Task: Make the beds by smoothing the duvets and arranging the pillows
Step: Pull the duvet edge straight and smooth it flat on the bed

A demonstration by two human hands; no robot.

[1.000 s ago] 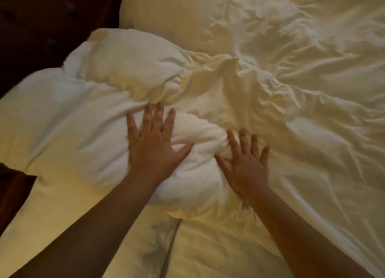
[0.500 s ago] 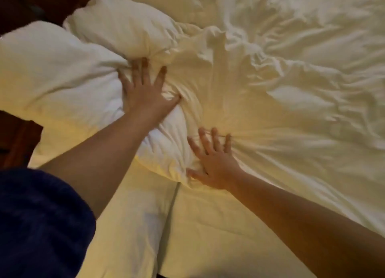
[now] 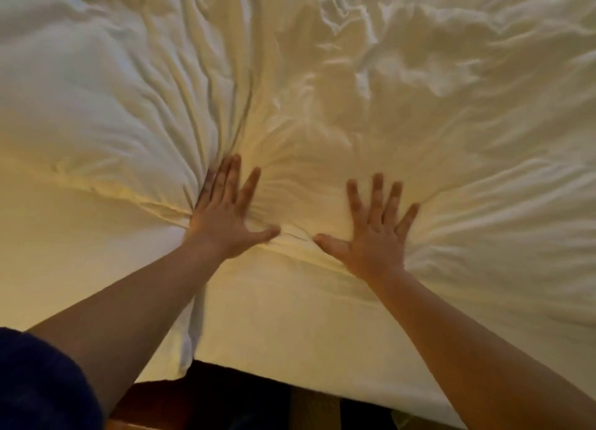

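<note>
Overhead, looking down on a bed. Cream-white duvet (image 3: pixel 435 113) fills most of the view, heavily creased across the far and right parts, with bunched ridges at far centre. Creases fan outward from the spot where the two hands press.

Plump white pillow (image 3: pixel 80 100) at left, far side; its right edge meets the duvet along a deep fold running from far centre down to the left hand. Where pillow ends and duvet begins further up is hard to tell.

Smooth cream sheet (image 3: pixel 283 316) covers the near strip of the bed, from below the hands to the near edge. A vertical tuck or seam in it runs down under the left forearm. Below the near edge, dark floor (image 3: pixel 232 397) and a strip of brown wood at near left, blurred.

Dark blue sleeve (image 3: pixel 38 384) at near-left corner. Both forearms bare, reaching away from the camera.

Left hand (image 3: pixel 225 217): palm down, fingers straight and slightly spread, thumb out to the right, pressing flat at the junction of pillow, duvet and sheet. Grasps nothing.

Right hand (image 3: pixel 374 233): palm down, fingers splayed wide, thumb pointing left toward the other thumb, pressing flat on the near edge of the duvet. Grasps nothing. Thumbs near each other, not touching. Fingertips somewhat blurred.
</note>
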